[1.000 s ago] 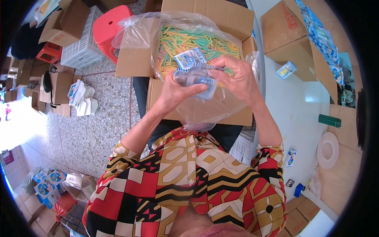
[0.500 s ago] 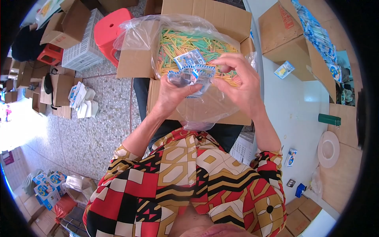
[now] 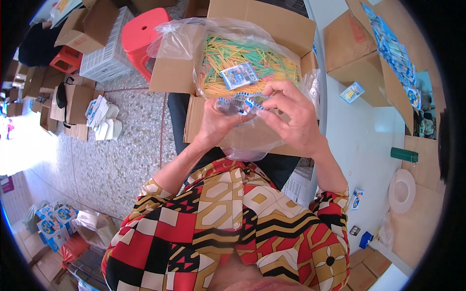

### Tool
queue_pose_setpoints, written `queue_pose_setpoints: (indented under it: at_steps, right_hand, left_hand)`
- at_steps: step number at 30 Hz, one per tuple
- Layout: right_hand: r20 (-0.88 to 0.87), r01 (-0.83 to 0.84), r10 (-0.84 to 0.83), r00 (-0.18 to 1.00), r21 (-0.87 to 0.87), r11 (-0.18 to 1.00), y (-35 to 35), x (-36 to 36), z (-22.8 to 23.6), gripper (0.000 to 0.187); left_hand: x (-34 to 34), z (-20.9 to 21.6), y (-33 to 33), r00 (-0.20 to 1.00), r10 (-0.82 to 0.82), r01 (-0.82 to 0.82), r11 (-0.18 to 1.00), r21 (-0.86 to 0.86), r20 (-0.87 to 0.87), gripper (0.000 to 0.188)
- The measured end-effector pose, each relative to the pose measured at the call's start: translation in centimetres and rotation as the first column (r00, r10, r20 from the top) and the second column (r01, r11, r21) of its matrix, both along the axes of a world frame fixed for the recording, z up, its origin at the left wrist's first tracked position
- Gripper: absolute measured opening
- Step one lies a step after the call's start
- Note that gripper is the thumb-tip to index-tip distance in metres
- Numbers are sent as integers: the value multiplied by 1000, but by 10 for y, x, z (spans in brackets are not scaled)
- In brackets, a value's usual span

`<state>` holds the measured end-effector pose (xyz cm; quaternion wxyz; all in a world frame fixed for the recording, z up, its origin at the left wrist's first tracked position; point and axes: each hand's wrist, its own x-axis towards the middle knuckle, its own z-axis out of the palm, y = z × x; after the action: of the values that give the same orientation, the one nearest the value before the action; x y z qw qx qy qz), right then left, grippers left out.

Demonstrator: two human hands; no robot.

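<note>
A small blue-and-white plastic packet is held over the near side of an open cardboard box. My left hand grips its left side with the thumb in front. At its upper right edge, my right hand pinches the film between thumb and fingers, the other fingers curled above. The packet's opening looks spread, but its contents cannot be made out. Just beyond, a second, flat packet lies on a heap of thin yellow, green and orange sticks. A clear plastic liner surrounds the heap inside the box.
A red stool and a white crate stand left of the box. On the right is a pale table with a loose packet, a green cylinder and a carton near many blue packets.
Both hands have drawn slightly nearer to me with the held packet. The packet on the sticks now shows fully, apart from the held one. My right fingers have shifted onto the held packet's edge.
</note>
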<state>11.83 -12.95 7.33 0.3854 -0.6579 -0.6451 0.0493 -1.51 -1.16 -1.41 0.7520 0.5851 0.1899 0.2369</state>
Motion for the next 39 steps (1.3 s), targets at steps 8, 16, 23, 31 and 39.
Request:
queue_pose_setpoints:
  at_steps: [8, 16, 23, 31, 39]
  right_hand:
    - [-368, 207, -284, 885, -236, 950, 70, 58, -54, 12]
    - [60, 181, -171, 984, -307, 935, 149, 93, -147, 26]
    - [257, 204, -127, 958, -301, 932, 186, 94, -159, 32]
    - [433, 162, 2, 902, -343, 925, 191, 96, -155, 21]
    - [249, 82, 22, 968, -398, 914, 163, 94, -140, 22]
  left_hand:
    - [-18, -6, 14, 997, 79, -82, 984, -158, -26, 29]
    - [-35, -13, 27, 987, 148, -160, 963, -218, -68, 35]
    - [-39, -13, 30, 985, 160, -172, 950, -261, -68, 37]
    - [-32, -17, 24, 987, 148, -159, 953, -257, -62, 29]
    - [-30, -17, 22, 991, 113, -126, 963, -237, -68, 27]
